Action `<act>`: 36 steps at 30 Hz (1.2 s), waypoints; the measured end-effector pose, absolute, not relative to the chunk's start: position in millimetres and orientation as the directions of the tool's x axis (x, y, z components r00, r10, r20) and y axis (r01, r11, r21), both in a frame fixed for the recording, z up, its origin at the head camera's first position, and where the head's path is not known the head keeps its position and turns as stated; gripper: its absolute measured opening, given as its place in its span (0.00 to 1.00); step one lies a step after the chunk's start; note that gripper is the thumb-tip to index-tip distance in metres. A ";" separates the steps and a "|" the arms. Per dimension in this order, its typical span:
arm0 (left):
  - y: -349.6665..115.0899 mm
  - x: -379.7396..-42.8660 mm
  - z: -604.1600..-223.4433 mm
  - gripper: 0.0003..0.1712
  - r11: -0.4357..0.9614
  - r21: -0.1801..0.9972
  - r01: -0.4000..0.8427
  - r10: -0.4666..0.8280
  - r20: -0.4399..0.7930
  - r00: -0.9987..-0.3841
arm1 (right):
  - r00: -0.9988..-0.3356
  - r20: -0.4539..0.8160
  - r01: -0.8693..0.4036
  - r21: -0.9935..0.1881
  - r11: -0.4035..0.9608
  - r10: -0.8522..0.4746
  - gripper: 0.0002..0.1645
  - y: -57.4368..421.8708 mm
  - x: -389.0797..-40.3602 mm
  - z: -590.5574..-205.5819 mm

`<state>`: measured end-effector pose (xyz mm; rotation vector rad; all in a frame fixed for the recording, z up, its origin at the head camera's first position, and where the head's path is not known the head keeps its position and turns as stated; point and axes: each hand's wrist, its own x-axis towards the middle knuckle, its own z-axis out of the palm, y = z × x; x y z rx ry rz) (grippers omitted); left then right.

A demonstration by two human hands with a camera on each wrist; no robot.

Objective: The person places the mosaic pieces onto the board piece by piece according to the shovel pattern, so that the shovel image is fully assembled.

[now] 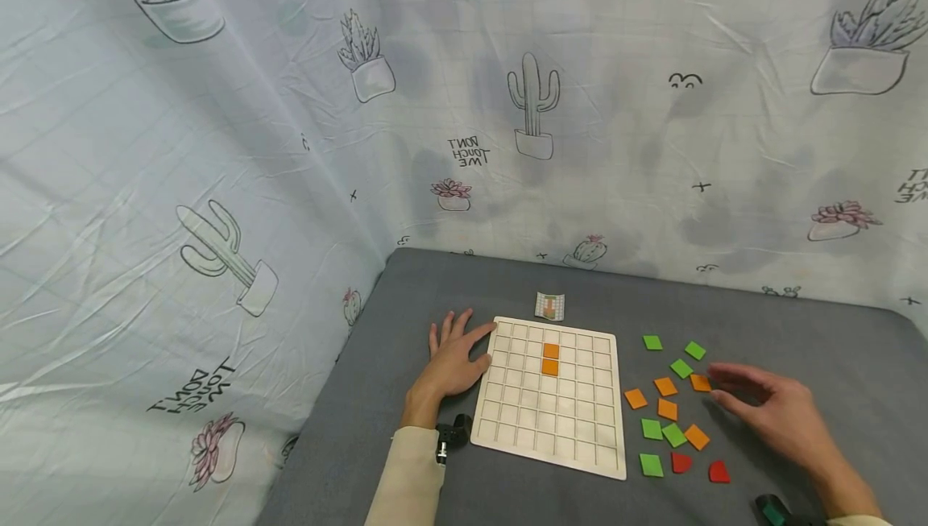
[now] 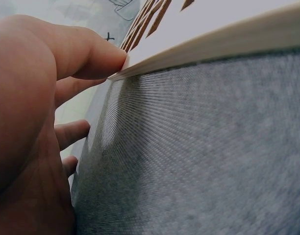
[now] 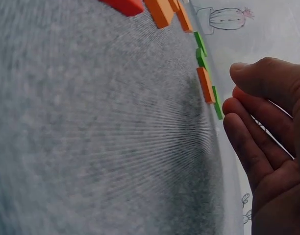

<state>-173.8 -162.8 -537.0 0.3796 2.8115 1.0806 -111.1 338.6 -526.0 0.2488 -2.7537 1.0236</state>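
A pale gridded board (image 1: 532, 429) lies on the grey table, with two orange square tiles (image 1: 550, 367) in one column of its upper half. My left hand (image 1: 453, 365) rests at the board's upper left, fingers spread, thumb and index finger touching its edge; the left wrist view shows the thumb (image 2: 98, 56) against the rim. Over the loose tiles on the right hovers my right hand (image 1: 779, 409), fingers loosely bent and nothing seen between them. Its fingertips are nearest an orange tile (image 1: 700, 383). In the right wrist view a gap separates the fingers from that orange tile (image 3: 205, 85).
Several green tiles (image 1: 652, 465), orange tiles (image 1: 635, 399) and two red rounded pieces (image 1: 718, 472) lie scattered right of the board. Behind the board is a small printed card (image 1: 549, 306) with a grid picture. A cactus-print curtain (image 1: 616, 147) hangs behind the table and to its left.
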 end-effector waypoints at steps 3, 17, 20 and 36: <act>-162.8 -173.9 -537.5 0.33 0.701 0.684 0.202 0.272 0.006 -0.962 | -0.969 0.231 -0.216 -0.615 0.759 -0.089 0.23 338.6 -113.1 -528.5; -162.8 -172.7 -535.1 0.33 0.699 0.687 0.199 0.275 -0.001 -0.961 | -0.957 0.269 -0.249 -0.592 0.766 -0.103 0.25 336.0 -122.1 -534.9; -163.6 -173.7 -539.9 0.33 0.680 0.699 0.220 0.282 0.028 -0.959 | -0.956 0.275 -0.254 -0.583 0.772 -0.107 0.26 336.5 -124.2 -535.6; -162.1 -175.0 -539.9 0.32 0.702 0.681 0.210 0.274 0.013 -0.962 | -0.957 0.267 -0.252 -0.558 0.791 -0.117 0.25 336.2 -124.2 -538.9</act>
